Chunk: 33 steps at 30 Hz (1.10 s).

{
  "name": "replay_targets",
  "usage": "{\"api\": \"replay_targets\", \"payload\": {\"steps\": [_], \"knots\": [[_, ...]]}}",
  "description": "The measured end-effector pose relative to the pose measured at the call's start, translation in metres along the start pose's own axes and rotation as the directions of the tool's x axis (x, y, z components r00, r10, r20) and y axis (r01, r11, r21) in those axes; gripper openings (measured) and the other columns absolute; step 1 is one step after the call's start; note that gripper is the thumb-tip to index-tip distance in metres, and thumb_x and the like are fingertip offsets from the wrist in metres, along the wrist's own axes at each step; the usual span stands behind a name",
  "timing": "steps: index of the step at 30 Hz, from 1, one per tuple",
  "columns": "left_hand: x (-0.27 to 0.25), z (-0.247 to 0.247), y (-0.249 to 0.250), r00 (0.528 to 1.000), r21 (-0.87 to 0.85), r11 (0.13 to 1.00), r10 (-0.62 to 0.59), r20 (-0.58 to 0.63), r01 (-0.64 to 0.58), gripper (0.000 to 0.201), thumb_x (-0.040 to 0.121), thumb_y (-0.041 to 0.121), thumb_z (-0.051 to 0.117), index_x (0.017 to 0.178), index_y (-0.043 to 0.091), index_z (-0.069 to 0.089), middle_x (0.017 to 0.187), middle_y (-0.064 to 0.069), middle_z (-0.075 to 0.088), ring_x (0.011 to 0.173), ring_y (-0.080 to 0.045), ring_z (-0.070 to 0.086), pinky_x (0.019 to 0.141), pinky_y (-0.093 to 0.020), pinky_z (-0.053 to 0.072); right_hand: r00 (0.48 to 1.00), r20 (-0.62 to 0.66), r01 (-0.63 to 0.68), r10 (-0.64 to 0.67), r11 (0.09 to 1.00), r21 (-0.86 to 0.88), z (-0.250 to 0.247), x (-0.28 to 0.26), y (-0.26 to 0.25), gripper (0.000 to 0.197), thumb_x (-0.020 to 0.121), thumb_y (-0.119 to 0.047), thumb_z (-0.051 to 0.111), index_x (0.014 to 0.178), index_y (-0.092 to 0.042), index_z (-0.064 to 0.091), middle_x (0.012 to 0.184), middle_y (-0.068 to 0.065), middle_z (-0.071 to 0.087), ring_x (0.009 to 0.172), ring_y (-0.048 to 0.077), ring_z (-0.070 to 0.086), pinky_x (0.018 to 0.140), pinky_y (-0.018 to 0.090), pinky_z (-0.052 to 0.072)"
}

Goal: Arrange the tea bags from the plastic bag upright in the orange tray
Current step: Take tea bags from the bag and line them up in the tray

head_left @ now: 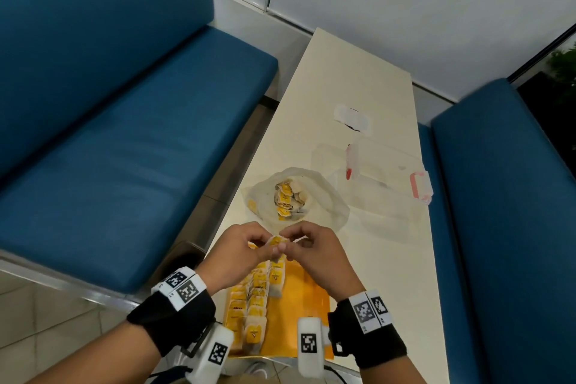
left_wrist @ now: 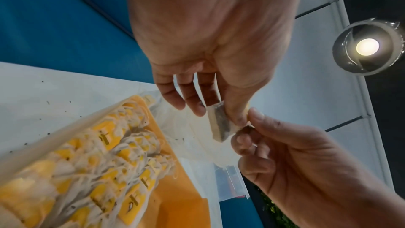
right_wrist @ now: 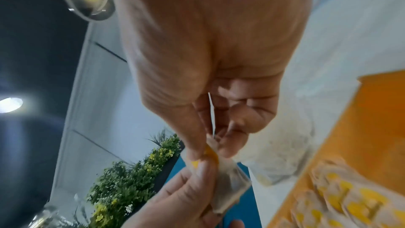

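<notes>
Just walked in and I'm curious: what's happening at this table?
A person is sorting tea bags. Both hands, the left hand and right hand, pinch one tea bag above the orange tray, which already holds rows of upright bags along its left side; its right side is bare. Just beyond the hands, the plastic bag lies open on the table with more tea bags inside.
</notes>
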<state>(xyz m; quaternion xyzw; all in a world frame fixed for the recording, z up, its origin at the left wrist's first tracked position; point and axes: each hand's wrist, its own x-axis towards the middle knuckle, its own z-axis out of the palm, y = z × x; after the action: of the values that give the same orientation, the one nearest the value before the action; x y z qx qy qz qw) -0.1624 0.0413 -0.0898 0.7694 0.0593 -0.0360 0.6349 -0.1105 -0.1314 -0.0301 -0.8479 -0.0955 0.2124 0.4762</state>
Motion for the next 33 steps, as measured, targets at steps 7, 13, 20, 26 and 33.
{"api": "replay_targets", "payload": {"steps": [7,13,20,26,33], "knots": [[0.001,0.010,-0.002,0.996,0.008,1.000,0.003,-0.085,-0.002,0.005,0.085,0.031,0.082,0.083,0.029,0.077,0.080,0.010,0.075,0.079,-0.005,0.069,0.069,-0.016,0.050,0.991,-0.041,-0.100,0.125,0.921,0.376,0.015,-0.002,0.019,0.006,0.088,-0.007,0.072,0.093,-0.003,0.072,0.076,0.011,0.072,0.066,0.018,0.062,0.054,0.026,0.043],[0.001,0.007,-0.009,0.997,0.060,0.998,-0.002,-0.079,0.007,0.022,0.081,0.029,0.085,0.095,0.034,0.069,0.082,0.005,0.067,0.075,-0.005,0.062,0.069,-0.020,0.053,0.991,-0.043,-0.105,0.128,0.932,0.346,0.014,-0.006,0.035,0.010,0.091,-0.008,0.069,0.090,0.003,0.069,0.065,0.012,0.069,0.055,0.016,0.057,0.050,0.025,0.043],[-0.005,-0.028,-0.034,0.967,0.360,0.897,-0.234,-0.106,0.256,0.029,0.092,0.042,0.072,0.118,0.038,0.059,0.086,0.002,0.065,0.078,-0.011,0.064,0.063,-0.021,0.044,0.937,0.097,-0.339,0.336,0.940,0.022,0.012,-0.017,0.081,0.011,0.093,-0.008,0.068,0.083,-0.008,0.062,0.056,0.000,0.064,0.040,0.006,0.056,0.041,0.021,0.040],[-0.008,-0.021,-0.052,0.947,0.275,0.908,-0.320,-0.035,0.317,0.036,0.096,0.027,0.069,0.132,0.026,0.063,0.084,-0.004,0.073,0.063,-0.014,0.073,0.060,-0.024,0.058,0.873,0.186,-0.444,0.451,0.893,-0.081,0.032,-0.009,0.102,0.007,0.093,-0.006,0.065,0.090,-0.009,0.059,0.055,0.006,0.066,0.040,0.013,0.056,0.042,0.024,0.043],[-0.007,-0.020,-0.051,0.942,0.252,0.910,-0.334,-0.026,0.330,0.037,0.097,0.026,0.070,0.133,0.027,0.063,0.087,-0.005,0.074,0.064,-0.017,0.074,0.065,-0.028,0.062,0.895,0.098,-0.427,0.435,0.900,-0.093,0.045,-0.003,0.110,0.013,0.090,-0.004,0.066,0.085,-0.012,0.057,0.056,0.003,0.066,0.047,0.017,0.066,0.042,0.026,0.047]]}}
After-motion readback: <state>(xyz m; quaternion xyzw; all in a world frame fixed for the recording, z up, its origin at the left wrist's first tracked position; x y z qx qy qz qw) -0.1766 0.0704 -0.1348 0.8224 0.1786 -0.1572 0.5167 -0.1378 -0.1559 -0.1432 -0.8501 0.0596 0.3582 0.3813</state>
